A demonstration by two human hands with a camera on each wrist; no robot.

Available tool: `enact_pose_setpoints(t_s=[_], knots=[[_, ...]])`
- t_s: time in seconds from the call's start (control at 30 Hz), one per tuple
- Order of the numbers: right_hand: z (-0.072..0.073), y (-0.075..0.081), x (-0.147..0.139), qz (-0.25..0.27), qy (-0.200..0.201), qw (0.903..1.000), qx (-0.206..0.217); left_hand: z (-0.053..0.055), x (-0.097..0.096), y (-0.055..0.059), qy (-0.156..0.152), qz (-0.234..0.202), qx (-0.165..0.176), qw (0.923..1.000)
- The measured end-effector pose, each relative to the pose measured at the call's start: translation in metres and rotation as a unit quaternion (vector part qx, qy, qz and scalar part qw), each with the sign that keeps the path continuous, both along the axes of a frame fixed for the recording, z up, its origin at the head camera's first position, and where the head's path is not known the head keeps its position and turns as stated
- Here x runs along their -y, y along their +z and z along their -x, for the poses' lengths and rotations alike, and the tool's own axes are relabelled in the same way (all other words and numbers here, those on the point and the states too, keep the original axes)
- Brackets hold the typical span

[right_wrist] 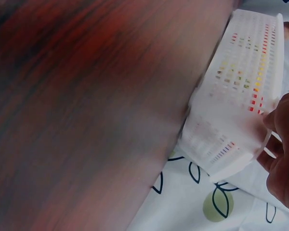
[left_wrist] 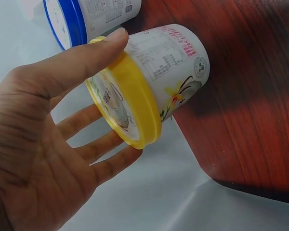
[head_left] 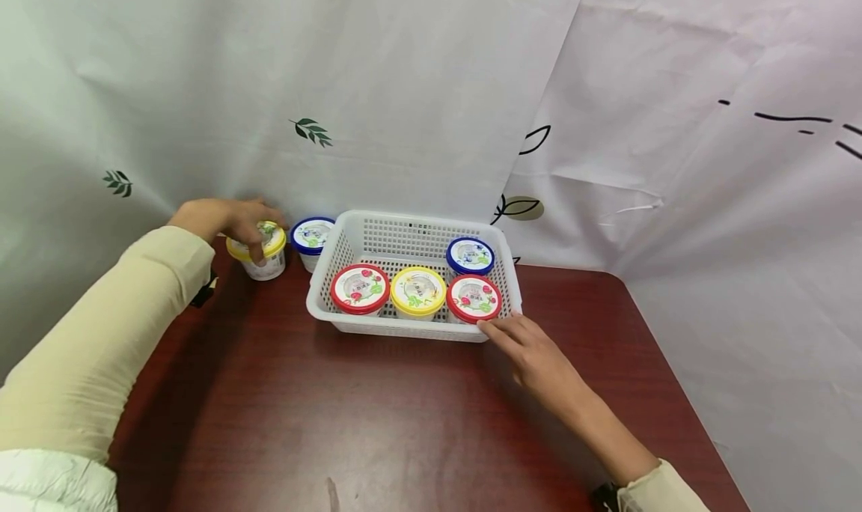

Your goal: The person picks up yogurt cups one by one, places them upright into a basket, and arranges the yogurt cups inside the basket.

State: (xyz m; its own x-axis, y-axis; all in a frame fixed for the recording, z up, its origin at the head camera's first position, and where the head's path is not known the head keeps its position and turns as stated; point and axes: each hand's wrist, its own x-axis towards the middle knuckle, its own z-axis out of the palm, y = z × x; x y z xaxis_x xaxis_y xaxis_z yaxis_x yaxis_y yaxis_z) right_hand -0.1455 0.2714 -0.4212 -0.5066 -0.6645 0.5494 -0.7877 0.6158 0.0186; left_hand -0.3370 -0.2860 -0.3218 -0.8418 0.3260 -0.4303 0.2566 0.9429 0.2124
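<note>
At the back left of the table, my left hand holds a white tub with a yellow lid. In the left wrist view, the thumb lies on one side of the lid and the fingers reach its opposite edge. A blue-lidded tub stands just right of it, beside the white plastic basket. My right hand grips the basket's rim at the near right corner, thumb against the outer wall. Inside the basket are red-lidded tubs, a yellow-lidded tub and a blue-lidded tub.
The dark red wooden table has a rounded corner at the back right. White cloth with leaf prints hangs behind the table and at its sides, close to the tubs and the basket.
</note>
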Motion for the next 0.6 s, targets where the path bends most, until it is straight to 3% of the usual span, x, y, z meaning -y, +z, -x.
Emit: enact_pose_setpoints(t_s=[0.17, 0.6], knots=[[0.0, 0.0, -0.001, -0.001, 0.0, 1.0, 0.003, 0.001, 0.002, 0.002, 0.003, -0.014, 0.029, 0.9995], [-0.001, 0.0, 0.0, 0.0, 0.002, 1.0, 0.0, 0.001, 0.0, 0.013, 0.003, -0.001, 0.058, 0.9983]])
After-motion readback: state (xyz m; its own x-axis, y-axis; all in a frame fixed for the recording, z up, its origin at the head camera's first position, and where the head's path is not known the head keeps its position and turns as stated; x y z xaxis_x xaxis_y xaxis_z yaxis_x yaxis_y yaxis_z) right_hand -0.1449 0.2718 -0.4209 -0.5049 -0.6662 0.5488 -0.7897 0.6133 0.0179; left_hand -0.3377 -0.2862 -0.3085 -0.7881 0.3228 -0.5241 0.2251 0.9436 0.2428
